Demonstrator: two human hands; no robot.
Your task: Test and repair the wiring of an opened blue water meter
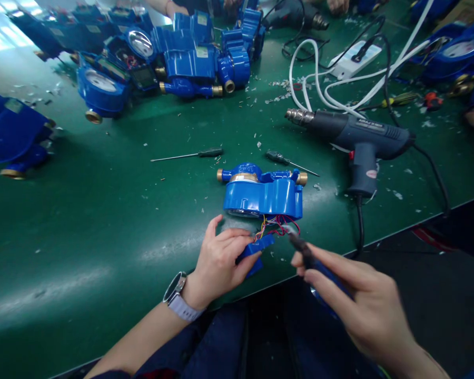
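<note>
A blue water meter with brass pipe ends lies on its side near the table's front edge. Yellow, red and white wires run out of its near side towards a small blue plastic part. My left hand, wearing a watch, grips that blue part between thumb and fingers. In my right hand is a pair of blue-handled pliers, its dark jaws pointing at the wires. Something whitish shows by the jaw tips; blur hides whether they touch a wire.
Two screwdrivers lie beyond the meter. To the right rests a heat gun, its cord hanging over the edge. White cable loops surround a power strip. Several blue meters stand at the back; other people's hands show there.
</note>
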